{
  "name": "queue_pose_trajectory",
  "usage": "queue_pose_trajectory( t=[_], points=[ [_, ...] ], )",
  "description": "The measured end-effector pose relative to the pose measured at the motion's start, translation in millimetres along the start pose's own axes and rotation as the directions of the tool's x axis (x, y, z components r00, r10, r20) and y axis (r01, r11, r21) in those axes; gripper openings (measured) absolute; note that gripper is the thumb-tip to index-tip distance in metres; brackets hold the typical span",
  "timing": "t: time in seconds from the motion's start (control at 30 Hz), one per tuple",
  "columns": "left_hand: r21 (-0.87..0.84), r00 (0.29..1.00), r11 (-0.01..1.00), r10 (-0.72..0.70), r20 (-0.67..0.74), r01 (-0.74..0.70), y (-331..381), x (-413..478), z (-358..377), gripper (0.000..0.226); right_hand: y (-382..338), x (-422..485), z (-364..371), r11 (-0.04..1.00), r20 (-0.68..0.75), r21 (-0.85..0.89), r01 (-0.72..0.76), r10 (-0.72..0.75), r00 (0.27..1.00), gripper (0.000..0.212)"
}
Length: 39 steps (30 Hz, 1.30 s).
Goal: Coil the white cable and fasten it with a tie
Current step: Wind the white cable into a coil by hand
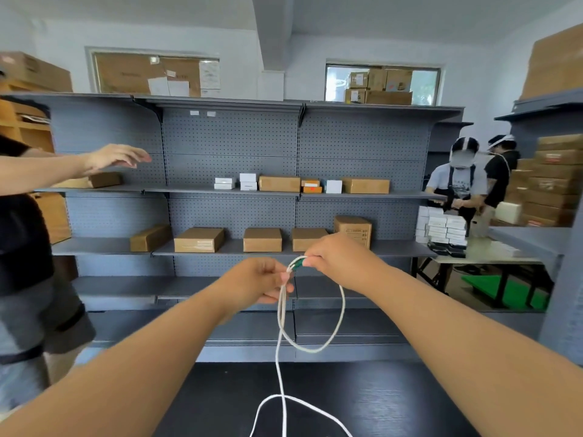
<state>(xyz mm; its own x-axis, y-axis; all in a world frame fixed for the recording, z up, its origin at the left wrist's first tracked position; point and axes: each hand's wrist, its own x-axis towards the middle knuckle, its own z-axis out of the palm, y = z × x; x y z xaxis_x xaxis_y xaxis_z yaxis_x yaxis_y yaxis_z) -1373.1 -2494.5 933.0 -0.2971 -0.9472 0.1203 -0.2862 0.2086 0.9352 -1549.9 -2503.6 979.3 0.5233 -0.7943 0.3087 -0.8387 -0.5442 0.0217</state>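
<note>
The white cable (334, 332) hangs as one loop in front of me at chest height. My left hand (257, 280) pinches the gathered strands at the top of the loop. My right hand (339, 258) pinches the cable's end, which has a green part (298, 264), just right of the left hand. Below the loop, the rest of the cable drops to the dark table (362, 402) and curves there in a loose bend (303, 402). No separate tie is visible.
Grey pegboard shelving (233, 134) with brown cartons (198, 239) and small white boxes stands beyond the table. A person at the left reaches an arm (116, 157) toward the shelf. Two more people work at a table (492, 250) on the right.
</note>
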Motion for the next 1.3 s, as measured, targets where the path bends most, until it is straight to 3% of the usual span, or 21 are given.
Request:
queue_pose_trajectory(
  t=[0.17, 0.3, 0.43, 0.57, 0.7, 0.83, 1.07, 1.3],
  points=[
    [-0.172, 0.998, 0.983, -0.056, 0.037, 0.062, -21.3, 2.3, 13.6, 0.009, 7.6, -2.2, 1.7, 0.996, -0.074, 0.052, -0.069, 0.073, 0.995, 0.028],
    [-0.276, 0.995, 0.957, -0.075, 0.072, 0.092, -28.6, 4.6, 22.8, 0.011, 10.0, -4.2, -0.5, 0.996, -0.037, -0.07, -0.064, 0.061, 0.997, 0.033],
    [-0.179, 0.991, 0.977, -0.098, 0.088, 0.112, -30.8, 9.2, 24.1, 0.011, 18.7, -5.9, 2.6, 0.994, -0.057, -0.076, -0.08, 0.076, 0.995, 0.035],
    [-0.087, 0.997, 0.994, -0.073, -0.029, 0.07, -27.6, 18.9, 27.1, 0.015, 22.1, -7.9, 4.2, 0.985, -0.085, -0.14, -0.102, 0.09, 0.992, 0.033],
    [-0.128, 0.995, 0.992, -0.021, -0.102, 0.007, -25.6, 25.0, 37.1, 0.02, 21.0, -7.4, -0.9, 0.976, -0.157, -0.135, -0.169, 0.148, 0.976, 0.021],
    [-0.181, 0.994, 0.983, -0.001, -0.112, -0.019, -29.2, 26.5, 49.7, 0.018, 22.5, -3.6, -2.8, 0.952, -0.157, -0.18, -0.248, 0.221, 0.962, 0.026],
    [-0.282, 0.998, 0.959, -0.027, -0.062, 0.008, -40.9, 20.8, 67.2, 0.016, 34.9, -7.8, 2.6, 0.933, -0.341, -0.131, -0.336, 0.276, 0.899, 0.022],
    [-0.454, 0.995, 0.887, -0.097, 0.002, 0.087, -41.3, 19.5, 68.3, 0.017, 32.7, -12.1, 6.9, 0.933, -0.405, -0.002, -0.359, 0.328, 0.854, 0.03]
  ],
)
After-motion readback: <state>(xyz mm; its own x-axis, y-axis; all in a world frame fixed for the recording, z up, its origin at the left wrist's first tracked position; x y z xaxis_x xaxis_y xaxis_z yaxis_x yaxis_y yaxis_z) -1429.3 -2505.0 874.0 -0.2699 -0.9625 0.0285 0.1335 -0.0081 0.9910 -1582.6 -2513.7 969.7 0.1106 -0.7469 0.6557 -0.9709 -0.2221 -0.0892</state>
